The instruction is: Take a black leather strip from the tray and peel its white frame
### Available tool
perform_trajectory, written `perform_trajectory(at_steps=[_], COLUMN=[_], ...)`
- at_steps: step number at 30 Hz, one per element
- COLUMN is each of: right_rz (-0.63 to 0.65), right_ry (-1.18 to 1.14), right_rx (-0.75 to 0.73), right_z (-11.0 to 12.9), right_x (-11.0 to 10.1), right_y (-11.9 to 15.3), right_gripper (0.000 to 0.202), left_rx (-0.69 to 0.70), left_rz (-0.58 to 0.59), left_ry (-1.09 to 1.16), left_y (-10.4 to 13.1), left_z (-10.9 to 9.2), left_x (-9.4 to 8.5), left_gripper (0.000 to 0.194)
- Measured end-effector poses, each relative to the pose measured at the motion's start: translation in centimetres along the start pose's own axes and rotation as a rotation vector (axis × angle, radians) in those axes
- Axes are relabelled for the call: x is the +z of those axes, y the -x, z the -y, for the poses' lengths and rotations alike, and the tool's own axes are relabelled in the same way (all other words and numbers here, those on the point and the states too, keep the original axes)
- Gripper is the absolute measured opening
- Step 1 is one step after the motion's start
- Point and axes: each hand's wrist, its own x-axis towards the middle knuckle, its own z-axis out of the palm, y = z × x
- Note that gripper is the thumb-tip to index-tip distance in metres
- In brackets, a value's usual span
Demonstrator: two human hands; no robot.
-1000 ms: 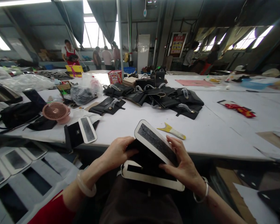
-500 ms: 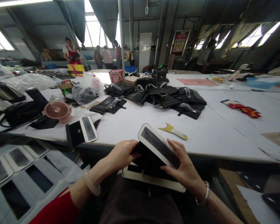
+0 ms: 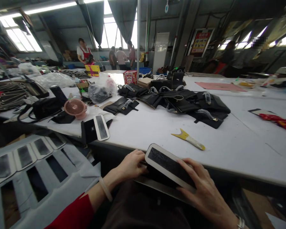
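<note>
My right hand point(image 3: 201, 181) grips a long white panel point(image 3: 169, 162) with rounded corners and a dark textured strip down its middle. Fingers lie over the panel's top, with the thumb at the lower edge. Under it is a black bag piece point(image 3: 154, 174), partly hidden, above my lap. My left hand point(image 3: 132, 163) is closed at the left edge of that black piece, its fingertips partly hidden. A lower pale edge point(image 3: 154, 186) runs beneath both. On the table ahead lies a yellow fork-tipped tool point(image 3: 189, 140) with a whitish handle.
Black handbags point(image 3: 178, 101) with wrapped handles are heaped on the white table point(image 3: 143, 130). Left of them stand a pink fan point(image 3: 75, 108) and a similar white panel point(image 3: 101, 127) on black material. More panels point(image 3: 23, 156) lie on grey cloth at lower left. Several people are farther back.
My view has swung left, so the table things appear farther right. The panel has tilted down closer over the lower pale edge, and both hands have come with it.
</note>
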Motion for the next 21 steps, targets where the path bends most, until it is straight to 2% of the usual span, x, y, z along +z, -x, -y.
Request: perform_trajectory(at_steps=[5, 10, 13, 16, 21], right_rz=[-0.009, 0.017, 0.058, 0.099, 0.154], right_ry=[0.080, 0.141, 0.149, 0.152, 0.149], right_rx=[-0.135, -0.229, -0.264, -0.314, -0.358], right_z=[-0.7, 0.1, 0.6, 0.3, -0.5], right_x=[0.0, 0.8, 1.5, 2.0, 2.2], right_y=[-0.1, -1.1, -1.4, -1.4, -1.6], right_gripper=[0.076, 0.081, 0.082, 0.084, 0.087], left_rx=[-0.138, -0.337, -0.425, -0.461, -0.453], left_rz=[-0.187, -0.385, -0.444, -0.471, -0.489], left_ry=[0.197, 0.475, 0.641, 0.792, 1.011], left_y=[3.9, 6.6, 7.1, 7.1, 6.6], left_z=[2.0, 5.2, 6.3, 6.5, 6.0], left_x=[-0.6, 1.9, 4.1, 5.9, 7.0], left_gripper=[0.024, 0.030, 0.042, 0.049, 0.052])
